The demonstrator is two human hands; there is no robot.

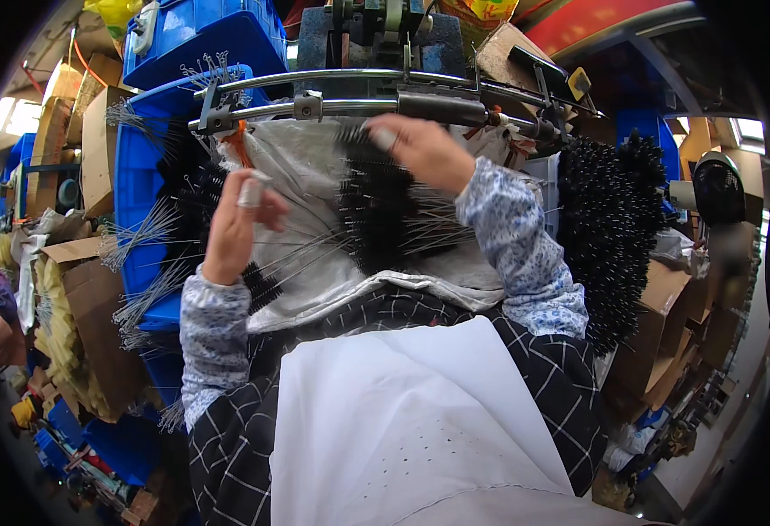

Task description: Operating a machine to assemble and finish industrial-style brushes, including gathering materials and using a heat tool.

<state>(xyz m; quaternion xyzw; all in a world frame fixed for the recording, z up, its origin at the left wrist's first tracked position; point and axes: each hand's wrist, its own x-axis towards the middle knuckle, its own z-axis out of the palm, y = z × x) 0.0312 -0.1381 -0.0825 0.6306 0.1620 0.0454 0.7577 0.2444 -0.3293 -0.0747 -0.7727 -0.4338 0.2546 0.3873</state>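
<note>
My left hand [238, 223] is raised at the left side of my lap, white wraps on its fingers. Its fingers are loosely bent and apart, and I see nothing between them. My right hand [429, 151] reaches leftward below the metal rails, a wrap on one finger. At its fingertips is a blurred black bristle brush [352, 138], apparently pinched there. Below it, a pile of black bristle brushes [376, 215] with thin wire stems lies on the pale cloth [297, 175] over my lap. More black brushes [262, 289] lie beside my left wrist.
Metal rails [359, 108] of a machine cross in front of me. At the left stands a blue bin [135, 184] with twisted wire stems [144, 232] sticking out. A tall mass of black brushes [609, 237] stands at the right, near cardboard boxes [666, 298].
</note>
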